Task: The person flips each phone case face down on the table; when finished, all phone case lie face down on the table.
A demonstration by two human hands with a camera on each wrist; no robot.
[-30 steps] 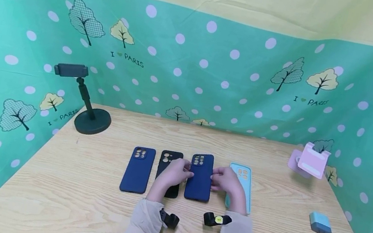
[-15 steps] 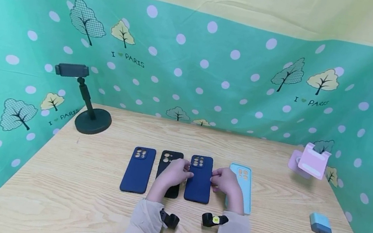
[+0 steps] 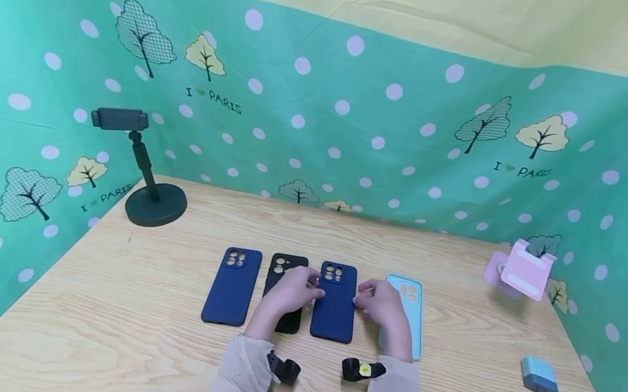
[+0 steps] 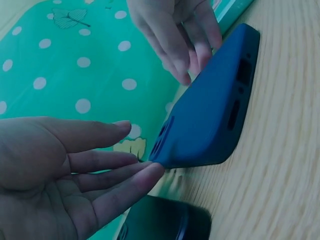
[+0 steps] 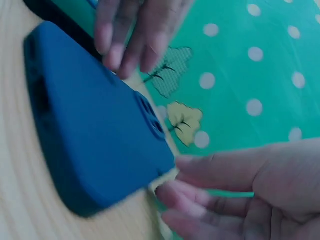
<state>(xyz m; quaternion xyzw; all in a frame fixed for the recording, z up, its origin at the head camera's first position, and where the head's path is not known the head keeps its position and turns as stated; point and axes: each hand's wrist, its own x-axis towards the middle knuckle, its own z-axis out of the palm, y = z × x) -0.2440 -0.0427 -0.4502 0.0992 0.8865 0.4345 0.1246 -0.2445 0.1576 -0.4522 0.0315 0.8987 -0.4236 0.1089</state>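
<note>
A dark blue phone case point(image 3: 335, 310) lies back up on the wooden table, camera cutouts at its far end. My left hand point(image 3: 295, 289) is at its left edge, above a partly covered black phone case point(image 3: 289, 323). In the left wrist view the left hand's fingers point(image 4: 120, 192) are nearly straight, the thumb apart from them, fingertips close by the case edge. At the opposite edge is my right hand point(image 3: 383, 304), fingers loosely bent beside the case point(image 5: 100, 130); contact is hard to tell. That hand partly covers a light blue phone case point(image 3: 415, 319).
Another dark blue phone case point(image 3: 231, 290) lies at the left end of the row. A black phone stand point(image 3: 155, 203) stands back left, a pink folding stand point(image 3: 526, 270) back right. A blue plug charger point(image 3: 539, 376) lies at right. A patterned curtain point(image 3: 331, 101) encloses the table.
The far end of the dark blue case between my hands has come down slightly toward me, so it now lies level with its neighbours. My right hand's fingers have loosened from its edge.
</note>
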